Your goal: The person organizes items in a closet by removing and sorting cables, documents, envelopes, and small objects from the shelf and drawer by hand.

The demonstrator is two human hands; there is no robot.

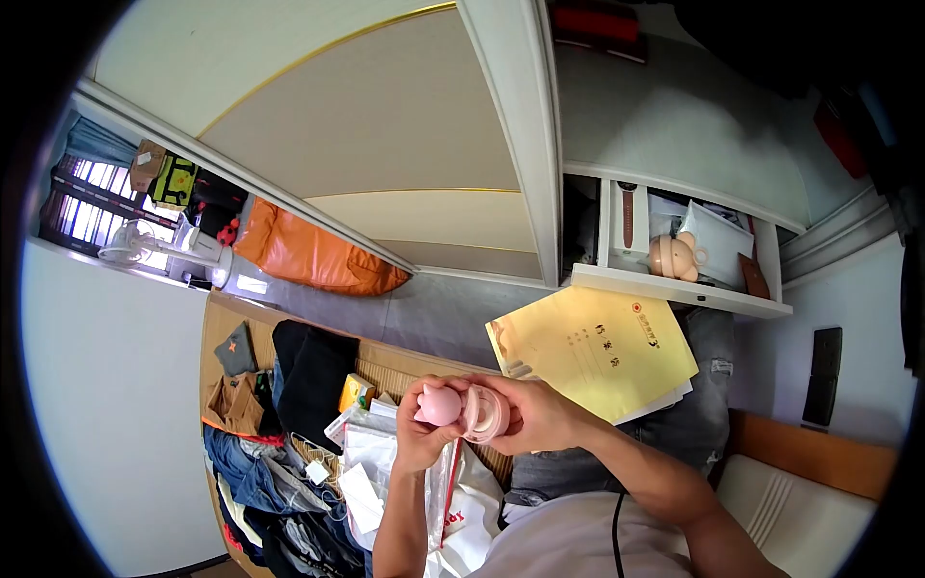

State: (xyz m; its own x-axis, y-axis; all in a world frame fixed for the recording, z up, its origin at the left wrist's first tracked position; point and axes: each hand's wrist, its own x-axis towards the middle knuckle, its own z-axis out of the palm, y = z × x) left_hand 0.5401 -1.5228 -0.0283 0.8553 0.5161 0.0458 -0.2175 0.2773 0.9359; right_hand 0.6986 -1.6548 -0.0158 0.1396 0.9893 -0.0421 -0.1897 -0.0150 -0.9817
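Both hands are held together above the lap, around a pink item in two joined parts. My left hand (416, 438) has its fingers wrapped round the rounded pink part (439, 406), which has small pointed ears. On the other side, my right hand (540, 414) grips the round, ring-like pink part (486, 414), whose inside looks pale. Just beyond the right hand, a yellow envelope (588, 347) with dark writing lies across the legs, over some white sheets. Clear plastic bags (381, 448) and white papers lie beside the left forearm.
An open drawer (674, 292) at the upper right holds a watch strap, a peach-coloured round item and packets. Folded clothes (260, 472) lie on the wooden mat at the left. An orange bag (318, 252) rests on the floor by the sliding door (385, 116).
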